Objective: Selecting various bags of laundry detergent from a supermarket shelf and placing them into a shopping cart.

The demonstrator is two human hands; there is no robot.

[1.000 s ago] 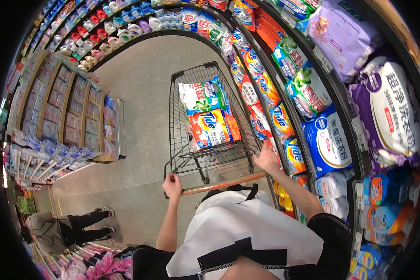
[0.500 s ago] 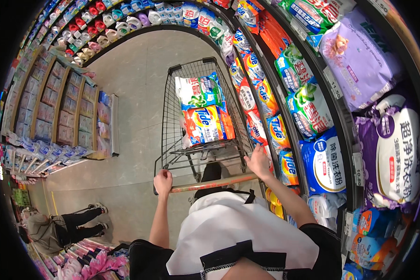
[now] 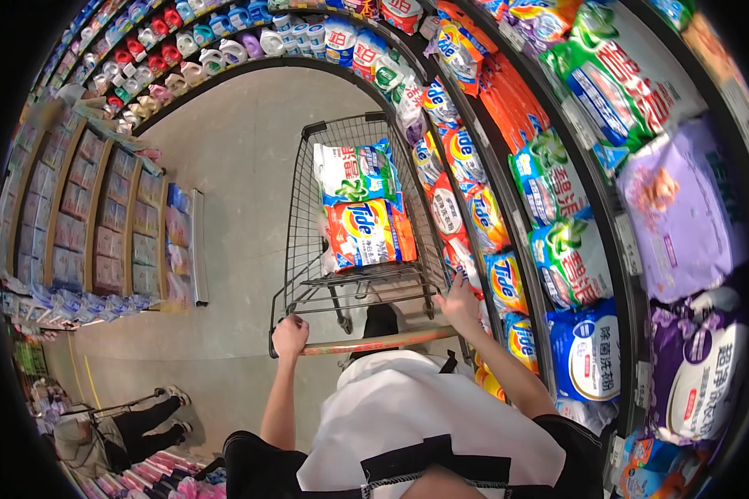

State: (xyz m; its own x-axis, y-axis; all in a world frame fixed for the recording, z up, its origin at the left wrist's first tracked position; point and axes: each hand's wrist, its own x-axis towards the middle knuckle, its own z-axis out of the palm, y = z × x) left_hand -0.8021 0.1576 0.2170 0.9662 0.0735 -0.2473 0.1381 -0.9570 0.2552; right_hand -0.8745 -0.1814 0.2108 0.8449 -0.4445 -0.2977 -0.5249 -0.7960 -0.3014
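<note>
A black wire shopping cart (image 3: pixel 310 179) stands in front of me. In its basket lie a green-and-white bag of laundry detergent (image 3: pixel 351 172) and, nearer, an orange bag of laundry detergent (image 3: pixel 364 233). My left hand (image 3: pixel 290 336) is closed round the left end of the worn cart handle (image 3: pixel 383 342). At the cart's right rear corner rests my right hand (image 3: pixel 460 306), its fingers stretched forward and the thumb apart. Beside those fingers, on the shelf, is a red-and-white detergent bag (image 3: pixel 462 262).
Close on the right runs a shelf with orange detergent bags (image 3: pixel 506 281), a blue bag (image 3: pixel 584 349) and a lilac bag (image 3: pixel 674 212). Bottles (image 3: pixel 212 60) line the far curved shelf. A display rack (image 3: pixel 100 212) stands left. Behind left is another person (image 3: pixel 100 437).
Shelf goods on the right have slid back toward me and the left rack has shifted, as the cart and I move forward. Both hands stay at the cart.
</note>
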